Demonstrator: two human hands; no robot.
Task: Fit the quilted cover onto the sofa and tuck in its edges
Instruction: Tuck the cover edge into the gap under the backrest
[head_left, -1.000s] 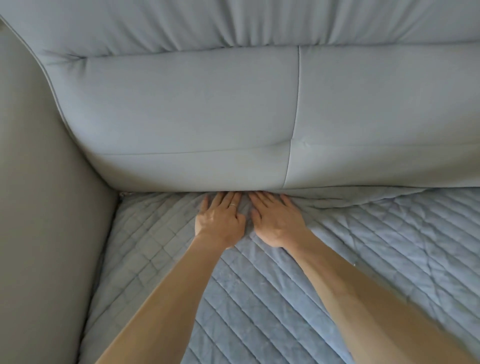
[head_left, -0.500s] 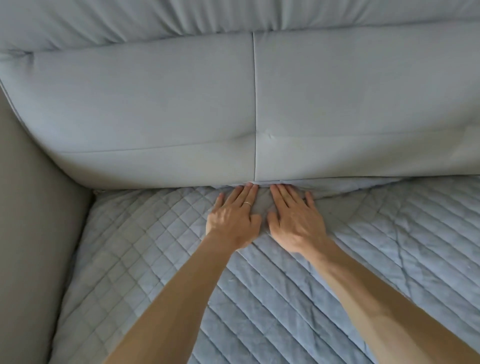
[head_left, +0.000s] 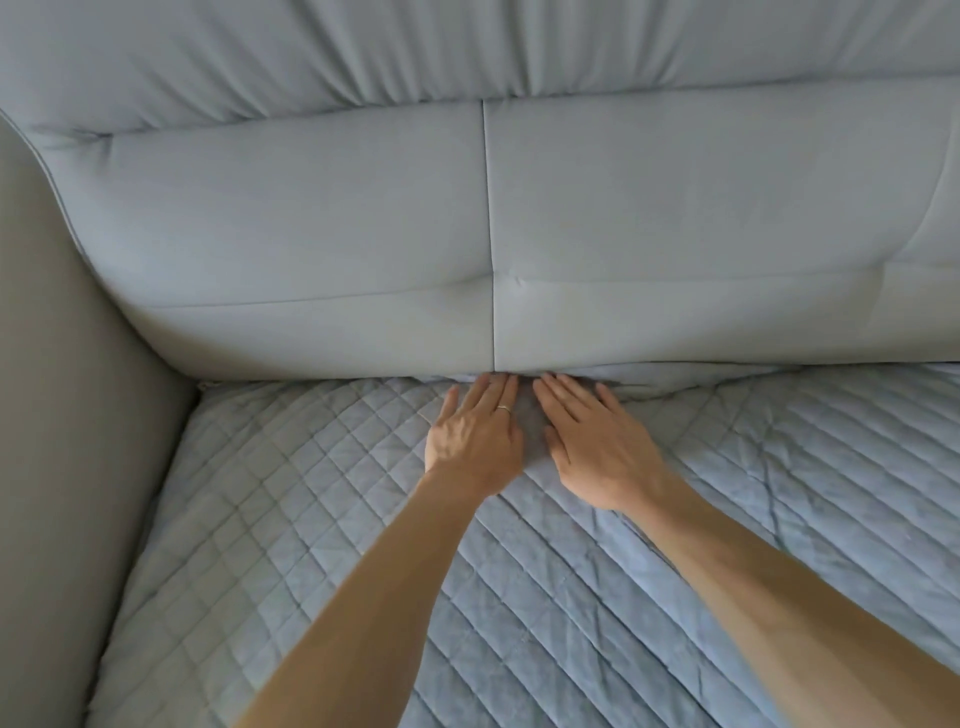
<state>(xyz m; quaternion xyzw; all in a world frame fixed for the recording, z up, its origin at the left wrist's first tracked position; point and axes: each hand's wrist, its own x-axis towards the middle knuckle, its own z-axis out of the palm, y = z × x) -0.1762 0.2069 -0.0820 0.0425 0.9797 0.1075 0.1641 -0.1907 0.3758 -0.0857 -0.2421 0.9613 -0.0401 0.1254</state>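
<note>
Pressing flat on the cover (head_left: 311, 519), spread over the seat of the sofa (head_left: 62, 441), with left hand (head_left: 475, 447) and right hand (head_left: 602, 449) side by side, grip wide and holding nothing, fingertips (head_left: 500, 384) at the gap under the backrest (head_left: 311, 249). Could leave the loose fold (head_left: 670, 383) just right of them untucked, or drag tucked fabric back out if withdrawn with palms pressing down.

The pale blue quilted cover (head_left: 322, 545) lies flat across the sofa (head_left: 311, 234) seat, its rear edge apparently tucked under the backrest.
</note>
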